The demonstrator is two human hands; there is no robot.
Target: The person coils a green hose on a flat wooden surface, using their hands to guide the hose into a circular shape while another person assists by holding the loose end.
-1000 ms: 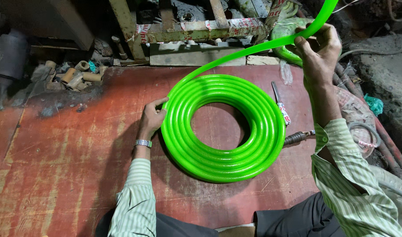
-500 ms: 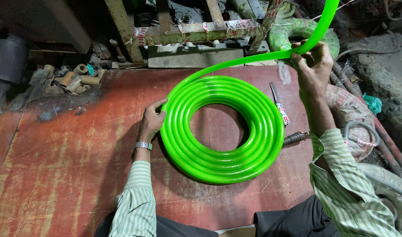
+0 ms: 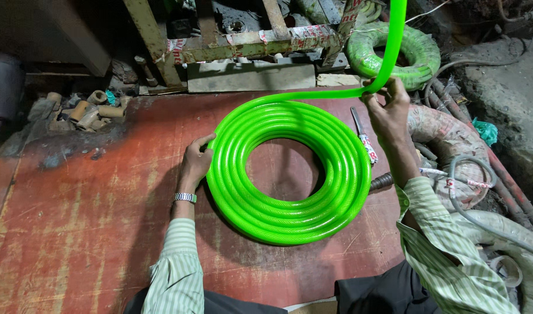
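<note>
Bright green plastic hose lies wound in a big flat ring on the worn red wooden desk. The left hand rests against the outer left side of the ring, with its fingers curled on the hose and its thumb on top, so this grip is partly closed and pressing the ring. A silver metal watch sits on that wrist, just below the hand. The right hand is up past the far right side of the ring. Its grip is closed around the loose end of the same hose, which bends there and goes up out of view. Just under the right hand, a thin knife with a patterned handle lies on the desk beside the ring. Beyond the right hand sits a second coil of darker green hose. Far to the left of the left hand, some short brown pipe pieces lie in a heap at the desk's edge. Both arms wear striped green and white sleeves.
</note>
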